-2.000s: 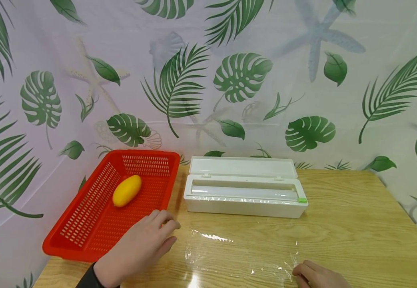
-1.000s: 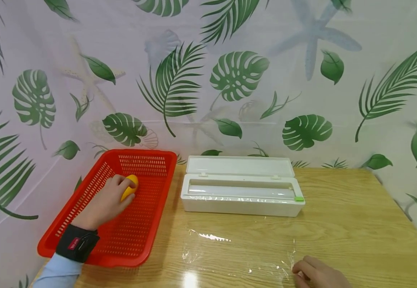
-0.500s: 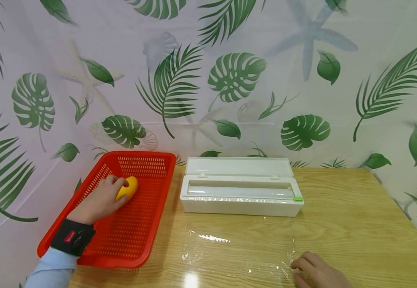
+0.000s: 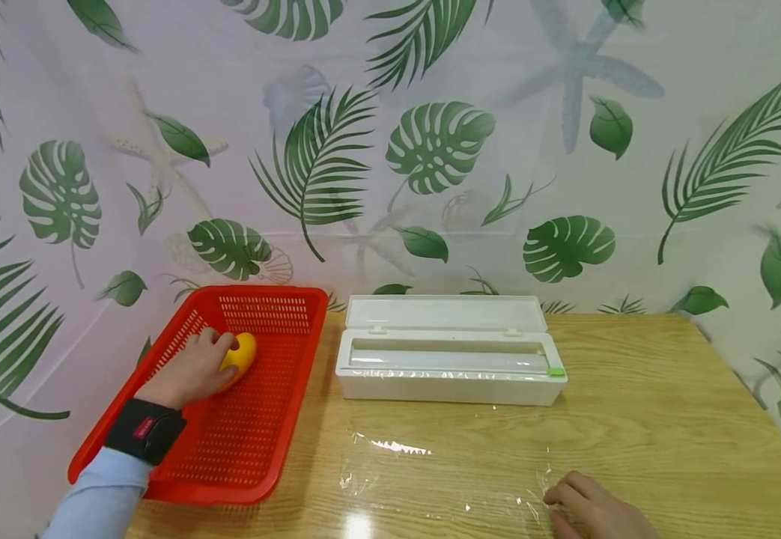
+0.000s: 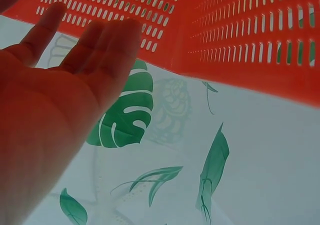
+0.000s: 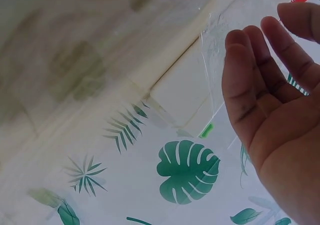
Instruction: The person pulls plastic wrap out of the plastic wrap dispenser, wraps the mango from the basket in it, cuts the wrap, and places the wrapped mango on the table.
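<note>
A yellow mango-like fruit (image 4: 242, 358) lies in the red plastic basket (image 4: 282, 449). My left hand (image 4: 191, 368) is over its left side, index finger and thumb overlapping it in the head view. In the left wrist view the fingers (image 5: 112, 50) look fairly straight, fingertips short of the fruit, thumb apart. Clear cling film (image 4: 400, 448) stretches over the wooden table from a white dispenser box (image 4: 454, 389). Beside its front right edge is my right hand (image 4: 595, 509), fingers loosely bent; in the right wrist view the film hangs close to the fingertips, thumb apart.
The dispenser's lid (image 4: 444, 312) stands raised at the back, with a white roll (image 4: 444, 360) inside and a green tab (image 4: 555, 371) at its right front corner. A leaf-patterned cloth (image 4: 363, 165) hangs behind the table (image 4: 633, 404) and along its sides.
My left hand has gone left from beside the basket into it, to the fruit, then stayed there. The fruit keeps its place. My right hand stays near the film's edge.
</note>
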`<action>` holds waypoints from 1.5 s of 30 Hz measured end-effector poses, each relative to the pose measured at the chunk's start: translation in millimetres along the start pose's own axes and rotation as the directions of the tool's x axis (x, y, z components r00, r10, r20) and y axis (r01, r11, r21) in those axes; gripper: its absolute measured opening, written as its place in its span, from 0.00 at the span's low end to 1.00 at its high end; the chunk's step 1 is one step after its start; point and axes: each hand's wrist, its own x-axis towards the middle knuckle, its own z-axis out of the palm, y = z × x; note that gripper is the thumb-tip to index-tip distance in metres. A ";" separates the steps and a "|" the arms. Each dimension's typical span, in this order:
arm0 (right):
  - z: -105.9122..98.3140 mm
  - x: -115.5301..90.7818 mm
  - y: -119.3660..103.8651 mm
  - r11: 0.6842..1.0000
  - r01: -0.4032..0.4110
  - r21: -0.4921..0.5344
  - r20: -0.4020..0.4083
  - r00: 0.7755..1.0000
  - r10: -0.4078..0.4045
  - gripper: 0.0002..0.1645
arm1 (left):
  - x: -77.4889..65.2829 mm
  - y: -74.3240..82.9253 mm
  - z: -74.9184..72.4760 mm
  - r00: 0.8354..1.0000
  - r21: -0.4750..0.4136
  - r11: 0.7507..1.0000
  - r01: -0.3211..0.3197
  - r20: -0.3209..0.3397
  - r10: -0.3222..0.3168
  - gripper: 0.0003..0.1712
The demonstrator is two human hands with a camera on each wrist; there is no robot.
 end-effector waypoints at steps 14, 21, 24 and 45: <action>-3.0 -0.9 3.3 1.000 0.014 0.007 0.010 1.000 -0.014 0.14 | 8.7 -10.1 10.8 0.980 -0.051 0.986 0.158 0.131 -0.151 0.32; -2.0 -0.2 3.8 0.999 0.036 -0.006 -0.025 0.999 -0.036 0.17 | 5.2 -16.2 9.8 0.933 -0.100 0.959 0.265 0.277 -0.229 0.40; -1.3 -1.3 3.6 1.000 0.019 0.000 -0.020 1.000 -0.019 0.16 | 4.1 -18.3 11.6 0.921 -0.126 0.952 0.280 0.315 -0.229 0.41; -10.0 1.0 1.2 0.990 -0.140 0.019 0.203 0.970 0.133 0.03 | 5.3 -19.6 20.2 0.909 -0.118 0.963 0.244 0.372 -0.185 0.43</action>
